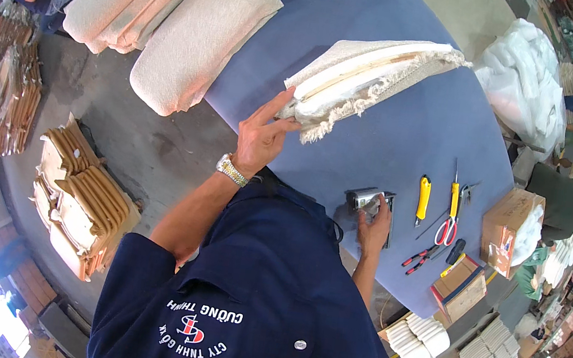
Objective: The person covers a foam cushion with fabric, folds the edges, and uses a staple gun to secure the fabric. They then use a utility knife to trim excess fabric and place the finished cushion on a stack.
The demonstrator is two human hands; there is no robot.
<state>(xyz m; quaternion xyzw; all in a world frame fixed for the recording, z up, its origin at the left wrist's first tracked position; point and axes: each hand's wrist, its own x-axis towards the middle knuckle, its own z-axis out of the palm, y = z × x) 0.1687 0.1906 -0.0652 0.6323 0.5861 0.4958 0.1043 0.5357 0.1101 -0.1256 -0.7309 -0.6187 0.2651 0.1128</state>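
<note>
Your left hand [261,137] is gripping a fabric-covered cushion panel [370,78], fingers clamped on its edge; your right hand [374,227] is closing around a staple gun [369,201] on the blue table [415,138].

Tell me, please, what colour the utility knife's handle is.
Yellow, the utility knife, in the head view.

the cushion panel [369,74] is up off the blue table, tilted on edge, a cream, coarse-woven fabric cover wrapped over a pale board with white padding showing along its open side. frayed threads hang from the corner nearest the left hand [261,136], whose fingers [276,103] pinch that lower corner, thumb on the near face; the rest of the panel stretches up and away from the fingertips. under the right hand [374,227] lies the staple gun [369,201], silvery metal, flat on the table, its head poking out just beyond the fingers.
</note>
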